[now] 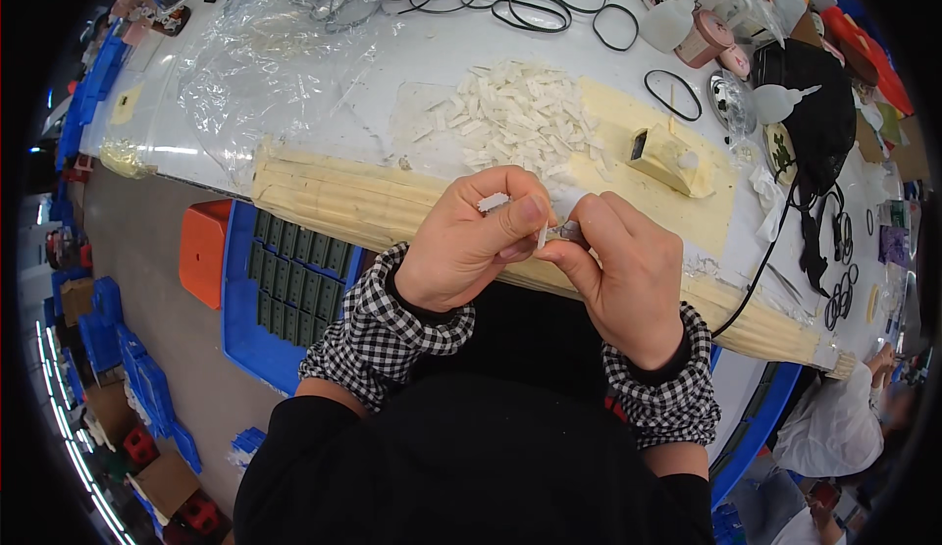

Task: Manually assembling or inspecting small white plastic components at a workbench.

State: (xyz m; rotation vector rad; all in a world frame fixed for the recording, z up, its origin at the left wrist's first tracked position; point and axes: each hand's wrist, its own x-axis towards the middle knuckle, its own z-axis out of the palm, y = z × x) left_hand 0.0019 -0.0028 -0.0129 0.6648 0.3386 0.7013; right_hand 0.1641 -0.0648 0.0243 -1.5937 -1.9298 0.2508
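Note:
Both hands meet over the near edge of the table, fingertips almost touching. My left hand (481, 236) is closed, with a small white toothed piece (493, 202) tucked between its curled fingers and thumb. Between the two hands stands a thin white strip (543, 235), at the left fingertips. My right hand (623, 270) pinches thumb against forefinger beside that strip; a small greyish bit shows there, too small to name. Just beyond the hands lies a loose heap of small white strips (520, 113) on the table.
A padded yellowish edge (324, 197) runs along the table front. Right of the heap sits a yellow taped block (672, 160). Black rubber rings (530, 10) and a clear plastic bag (280, 64) lie farther back. Below left are a blue crate (235, 300) of dark parts and an orange stool (204, 251).

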